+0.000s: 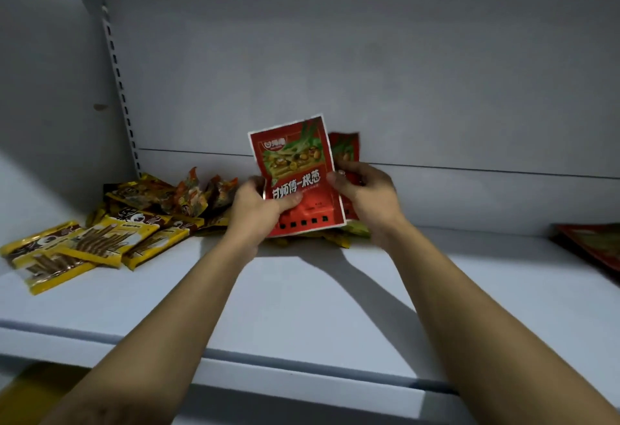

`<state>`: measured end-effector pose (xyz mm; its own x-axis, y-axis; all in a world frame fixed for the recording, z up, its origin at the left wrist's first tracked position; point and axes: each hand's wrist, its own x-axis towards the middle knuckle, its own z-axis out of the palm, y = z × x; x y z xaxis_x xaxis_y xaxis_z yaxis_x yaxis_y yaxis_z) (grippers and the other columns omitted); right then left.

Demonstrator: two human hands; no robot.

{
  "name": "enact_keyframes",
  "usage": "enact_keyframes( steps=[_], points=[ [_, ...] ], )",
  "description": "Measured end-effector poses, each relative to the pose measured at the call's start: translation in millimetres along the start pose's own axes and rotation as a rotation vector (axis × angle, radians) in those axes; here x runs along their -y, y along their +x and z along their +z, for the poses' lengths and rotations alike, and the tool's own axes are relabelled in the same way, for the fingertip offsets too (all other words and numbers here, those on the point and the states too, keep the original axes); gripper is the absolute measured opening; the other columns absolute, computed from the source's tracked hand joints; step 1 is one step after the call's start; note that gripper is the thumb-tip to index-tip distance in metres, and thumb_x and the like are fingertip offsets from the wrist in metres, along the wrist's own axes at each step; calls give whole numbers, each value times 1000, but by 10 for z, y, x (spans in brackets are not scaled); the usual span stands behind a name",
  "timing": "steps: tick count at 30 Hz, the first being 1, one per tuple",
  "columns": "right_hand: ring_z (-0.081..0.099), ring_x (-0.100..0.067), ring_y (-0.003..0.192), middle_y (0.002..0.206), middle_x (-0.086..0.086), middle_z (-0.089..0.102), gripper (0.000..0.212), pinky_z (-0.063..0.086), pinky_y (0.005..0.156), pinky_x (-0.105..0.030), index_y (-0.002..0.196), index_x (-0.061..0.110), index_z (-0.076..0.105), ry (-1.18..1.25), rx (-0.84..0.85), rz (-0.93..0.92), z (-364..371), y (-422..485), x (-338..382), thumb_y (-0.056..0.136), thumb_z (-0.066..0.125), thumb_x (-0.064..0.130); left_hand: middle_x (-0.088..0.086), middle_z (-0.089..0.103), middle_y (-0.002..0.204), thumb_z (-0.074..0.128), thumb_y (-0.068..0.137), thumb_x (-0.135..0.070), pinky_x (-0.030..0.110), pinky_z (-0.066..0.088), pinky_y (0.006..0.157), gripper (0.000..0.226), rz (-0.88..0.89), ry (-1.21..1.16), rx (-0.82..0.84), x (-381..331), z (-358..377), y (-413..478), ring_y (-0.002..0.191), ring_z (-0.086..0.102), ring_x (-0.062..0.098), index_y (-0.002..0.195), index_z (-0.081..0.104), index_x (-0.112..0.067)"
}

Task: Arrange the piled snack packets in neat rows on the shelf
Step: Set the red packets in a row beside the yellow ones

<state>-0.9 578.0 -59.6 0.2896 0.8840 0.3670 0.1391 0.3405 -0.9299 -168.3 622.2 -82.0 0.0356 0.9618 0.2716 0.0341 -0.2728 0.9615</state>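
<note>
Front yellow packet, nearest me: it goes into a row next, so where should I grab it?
Probably pinch the near edge of the front yellow packet from the front, thumb on top. It lies flat on the shelf, that edge free, while another packet overlaps its far side.

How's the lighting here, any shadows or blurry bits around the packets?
Head view: dim, darkest at the corners; the arms throw hard shadows across the shelf; the red packet held by the left hand and right hand is sharp and readable; the yellow packets look softer; wide-angle distortion bows the slotted upright.
</note>
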Motion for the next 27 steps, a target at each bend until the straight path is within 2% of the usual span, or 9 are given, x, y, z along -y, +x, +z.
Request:
enact_keyframes(
  steps=[4,7,10,13,17,20,22,25,27],
  points=[
    [66,-1,78,95,11,66,54,55,60,-13,131,15,58,-227,2,-34,-574,-74,208,82,74,-1,0,69,112,82,78,-12,39,58,84,51,-19,-105,161,-211,485,-37,99,69,21,119,53,-18],
    [69,-3,74,95,9,68,58,55,60,-18,131,16,60,-254,-72,-1,-1100,-193,282,80,72,-8,2,70,114,82,79,-11,47,55,94,52,-34,-145,318,-288,957,-150,103,69,24,120,53,-21],
    [72,-13,86,101,4,69,57,60,73,-28,131,17,59,-263,-151,39,-1606,-390,299,81,73,-5,3,71,111,80,79,-6,50,55,95,43,-55,-185,397,-314,1437,-293,101,70,26,109,56,-25],
    [72,-18,88,106,0,69,49,59,81,-33,132,16,59,-252,-277,79,-2117,-571,307,87,68,-1,2,71,108,78,81,-5,50,55,95,38,-72,-177,450,-376,1892,-465,99,70,26,100,54,-29],
    [73,-24,90,113,-9,69,52,58,88,-42,135,14,57,-248,-351,105,-2677,-791,349,87,65,-3,0,70,102,77,84,-9,45,56,93,33,-68,-147,521,-517,2431,-737,95,70,22,104,54,-23],
    [72,-18,85,109,-3,68,55,60,76,-29,136,17,56,-259,-391,109,-3040,-961,443,88,62,-8,-1,69,102,73,88,-10,43,56,91,30,-65,-153,510,-634,2800,-925,95,69,21,107,53,-22],
    [72,-17,85,115,-4,67,57,59,71,-27,137,20,56,-284,-431,104,-3290,-1058,497,89,59,-11,1,69,105,65,95,-17,42,57,89,21,-78,-164,487,-688,3017,-1029,94,69,21,113,53,-22],
    [72,-27,92,127,-7,63,53,60,82,-44,124,30,64,-323,-527,81,-3662,-1160,566,89,61,-9,7,72,100,53,99,-19,48,60,80,17,-150,-172,488,-739,3311,-1178,85,73,26,116,55,-16],
    [73,-27,89,125,-10,64,44,61,80,-43,110,31,68,-292,-602,81,-3909,-1212,604,88,64,-7,12,73,96,50,97,-13,46,62,72,16,-188,-161,515,-769,3492,-1265,78,73,28,112,57,-12]
  ],
)
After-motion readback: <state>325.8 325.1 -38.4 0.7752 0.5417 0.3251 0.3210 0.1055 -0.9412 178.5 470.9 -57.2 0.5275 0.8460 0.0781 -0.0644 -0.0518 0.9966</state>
